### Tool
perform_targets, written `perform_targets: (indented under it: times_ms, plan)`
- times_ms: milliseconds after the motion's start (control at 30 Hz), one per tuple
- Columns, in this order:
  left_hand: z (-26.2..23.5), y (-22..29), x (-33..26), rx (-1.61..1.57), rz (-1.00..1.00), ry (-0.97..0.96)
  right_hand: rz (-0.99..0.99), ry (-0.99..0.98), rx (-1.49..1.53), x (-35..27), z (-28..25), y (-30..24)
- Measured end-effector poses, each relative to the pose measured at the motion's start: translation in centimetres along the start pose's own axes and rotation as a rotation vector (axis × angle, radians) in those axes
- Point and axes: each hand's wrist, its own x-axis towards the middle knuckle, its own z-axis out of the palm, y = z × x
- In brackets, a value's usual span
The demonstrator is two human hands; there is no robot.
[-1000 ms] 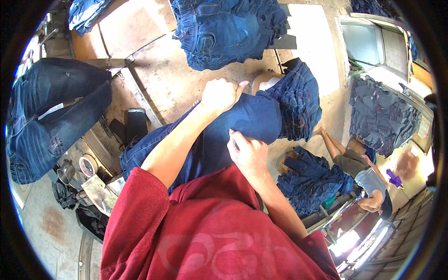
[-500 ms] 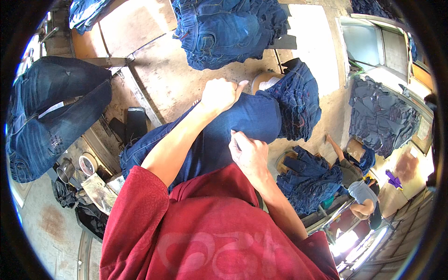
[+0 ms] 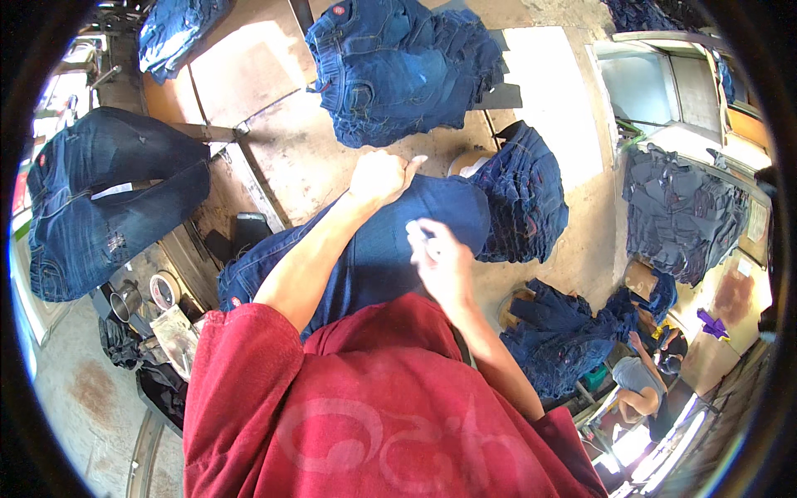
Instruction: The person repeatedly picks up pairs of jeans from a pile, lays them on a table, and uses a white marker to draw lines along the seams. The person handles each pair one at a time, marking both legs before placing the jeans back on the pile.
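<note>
A pair of blue jeans (image 3: 378, 257) lies stretched out in front of me, crossing from lower left to upper right. My left hand (image 3: 382, 178) is closed at its far edge, thumb sticking out to the right; its curled fingers are mostly hidden and seem to grip the denim. Over the near part of the leg is my right hand (image 3: 442, 259), fingers bent together and slightly blurred. A small pale spot shows at its fingertips, too small to name. The right end of the jeans meets a bunched stack of denim (image 3: 527, 195).
Beyond stands a pile of folded jeans (image 3: 403, 70). Dark jeans (image 3: 116, 199) hang at left, above a tape roll (image 3: 164, 290) and a metal cup (image 3: 126, 303). At right are a denim heap (image 3: 556, 336), grey garments (image 3: 685, 207) and a person (image 3: 643, 386) at work.
My right hand has lifted a little off the denim and its fingers have shifted. My left hand stays at the far edge. The person at right has moved an arm and leaned.
</note>
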Motion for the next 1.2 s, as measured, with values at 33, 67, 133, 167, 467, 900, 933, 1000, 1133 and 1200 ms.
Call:
perform_targets:
  times_ms: [33, 67, 133, 167, 467, 900, 933, 1000, 1133, 1200]
  plan:
    - [-1.0, 0.1, 0.2, -0.073, -0.038, -0.106, -0.002, 0.113, 0.182, -0.1, -0.8, 0.9]
    - [-2.3, 0.2, 0.3, -0.157, -0.089, -0.247, -0.053, 0.215, 0.107, 0.1, -2.2, 2.3]
    - [-6.3, -0.3, -1.1, -0.084, -0.307, -0.314, 0.322, 0.334, 0.306, -0.7, -5.0, 5.2]
    - [-8.7, -0.7, -2.1, -0.047, -0.367, -0.296, 0.512, 0.413, 0.339, -0.9, -5.8, 6.6]
    - [-23.9, -3.4, -14.9, 0.017, -0.611, -0.754, 0.948, 0.356, 0.923, 5.8, -7.1, 17.5]
    - [-18.6, -5.6, -11.9, -0.314, -0.078, -0.462, 0.19, 0.296, -0.197, 3.2, -7.9, 8.8]
    - [-18.7, -6.3, -11.5, -0.389, -0.081, -0.522, 0.123, 0.16, -0.203, 0.8, -6.1, 4.9]
    - [-18.6, -7.7, -10.5, -0.556, -0.071, -0.599, -0.125, -0.039, -0.079, -3.0, -0.7, -2.1]
    - [-17.9, -9.6, -9.1, -0.605, -0.008, -0.534, -0.381, 0.091, -0.105, -4.6, 9.1, -9.2]
    - [-17.6, -9.9, -9.2, -0.556, -0.006, -0.556, -0.378, 0.064, -0.177, -4.1, 11.0, -9.9]
